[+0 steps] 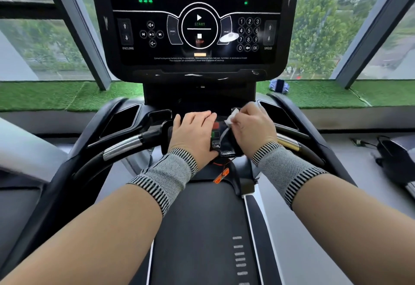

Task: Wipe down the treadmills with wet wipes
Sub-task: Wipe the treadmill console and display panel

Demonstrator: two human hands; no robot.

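Two bare forearms, each with a knitted wrist band.

The left hand [195,131] and the right hand [253,127] are bare, with no gloves, rings or watch showing. Each wrist wears a snug knitted band: the left wrist band [167,176] and the right wrist band [285,170] look alike. The middle of each band is a fine grey-and-black mesh weave, and both of its edges, toward the hand and toward the elbow, are ribbed cuffs of short black and pale stripes. Below the bands the forearms are uncovered, with no sleeves in view.

glossy black plastic console [197,64]; chrome handlebar sensors [122,148]; knit wristbands [166,172].
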